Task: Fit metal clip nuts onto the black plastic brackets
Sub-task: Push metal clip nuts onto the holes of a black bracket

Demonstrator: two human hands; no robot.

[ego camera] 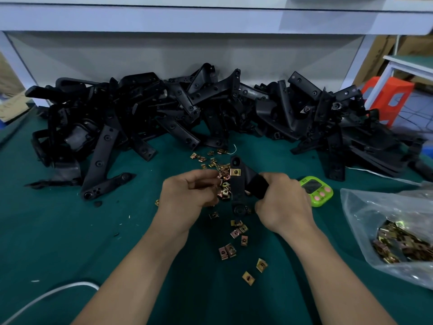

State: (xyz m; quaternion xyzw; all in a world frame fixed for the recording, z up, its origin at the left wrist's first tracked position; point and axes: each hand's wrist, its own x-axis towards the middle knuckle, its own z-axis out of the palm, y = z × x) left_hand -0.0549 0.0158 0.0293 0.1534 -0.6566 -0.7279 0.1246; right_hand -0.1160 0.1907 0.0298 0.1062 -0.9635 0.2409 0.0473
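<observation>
Head view shows your right hand [281,202] with its grip clamped on the side arm of a black bracket [236,191]. It holds the bracket just above the worktop [70,231], with one clip nut [235,171] already seated near the far end. Your left hand [185,195] sits just beside the bracket, fingers curled over the loose nuts [228,250]. Whether that grip pinches a nut cannot be told from here.

You hold the bracket from one side only, so a hard push from the left may twist it. The next nut would then go on crooked or miss its hole. A knock could also shift the seated nut. A wrist sweep may scatter the loose nuts toward the green timer [316,193] and the bag [386,207]. Behind them, the pile of brackets [187,109] slopes toward the nuts and may slide over them.
</observation>
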